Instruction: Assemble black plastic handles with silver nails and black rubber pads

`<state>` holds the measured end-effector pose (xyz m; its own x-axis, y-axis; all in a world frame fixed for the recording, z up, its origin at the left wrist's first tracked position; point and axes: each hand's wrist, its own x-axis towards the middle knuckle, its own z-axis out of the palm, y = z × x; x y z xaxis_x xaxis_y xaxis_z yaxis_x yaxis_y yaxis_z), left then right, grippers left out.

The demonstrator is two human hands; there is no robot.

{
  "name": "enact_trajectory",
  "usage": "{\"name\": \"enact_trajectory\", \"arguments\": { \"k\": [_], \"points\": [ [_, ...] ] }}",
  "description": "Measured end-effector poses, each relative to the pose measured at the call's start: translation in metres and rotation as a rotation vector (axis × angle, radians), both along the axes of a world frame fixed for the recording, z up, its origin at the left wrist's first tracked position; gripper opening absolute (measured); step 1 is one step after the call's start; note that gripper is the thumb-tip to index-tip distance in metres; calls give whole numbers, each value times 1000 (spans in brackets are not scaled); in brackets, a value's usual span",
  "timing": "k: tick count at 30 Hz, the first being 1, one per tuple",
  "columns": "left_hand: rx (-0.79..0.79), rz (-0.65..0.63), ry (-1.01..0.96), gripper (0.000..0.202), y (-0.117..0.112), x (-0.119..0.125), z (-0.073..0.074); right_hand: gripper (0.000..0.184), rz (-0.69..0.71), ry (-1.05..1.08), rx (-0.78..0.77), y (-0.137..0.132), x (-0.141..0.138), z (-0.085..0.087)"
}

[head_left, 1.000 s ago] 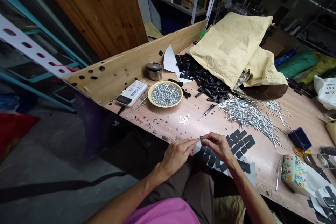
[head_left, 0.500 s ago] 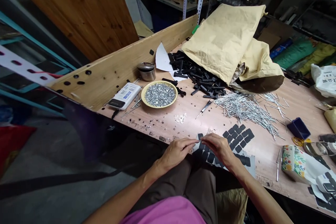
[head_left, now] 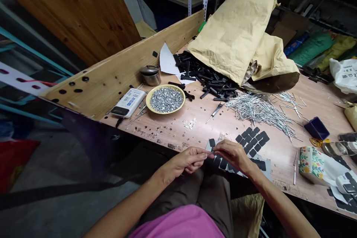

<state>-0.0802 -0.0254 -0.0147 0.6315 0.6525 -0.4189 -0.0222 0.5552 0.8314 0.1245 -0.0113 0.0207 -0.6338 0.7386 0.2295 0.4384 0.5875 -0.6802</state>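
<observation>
My left hand [head_left: 187,160] and my right hand [head_left: 232,154] meet fingertip to fingertip at the table's near edge. Both are pinched on a small thin metal piece [head_left: 209,153] between them, too small to name. Just under and beyond my right hand lies a grey sheet [head_left: 266,173] covered with several black pads [head_left: 252,140]. A small heap of tiny silver parts [head_left: 190,123] lies further in on the table.
A yellow dish of silver bits [head_left: 166,99], a white device [head_left: 128,102] and a metal tin [head_left: 151,74] sit at the left. Black plastic parts [head_left: 208,78] spill from a brown paper sack [head_left: 237,35]. Metal pins [head_left: 259,111] spread mid-table. A blue tray [head_left: 316,128] and floral box [head_left: 311,163] stand right.
The view has tilted a little, so the table sits higher in frame. My hands stay joined at the near edge, still pinched on the small piece.
</observation>
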Motion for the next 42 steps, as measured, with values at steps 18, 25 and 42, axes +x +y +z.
{"name": "enact_trajectory", "arguments": {
  "k": [18, 25, 42],
  "points": [
    [1484, 375, 763, 31, -21, 25, -11, 46, -295, -192, 390, -8, -10, -29],
    [635, 471, 282, 23, -12, 46, -1, 59, -635, -50, -36, -9, 1, -21],
    [-51, 539, -102, 36, 0, 127, -6, 21, -975, 65, -33, -46, 65, -40]
  ]
}}
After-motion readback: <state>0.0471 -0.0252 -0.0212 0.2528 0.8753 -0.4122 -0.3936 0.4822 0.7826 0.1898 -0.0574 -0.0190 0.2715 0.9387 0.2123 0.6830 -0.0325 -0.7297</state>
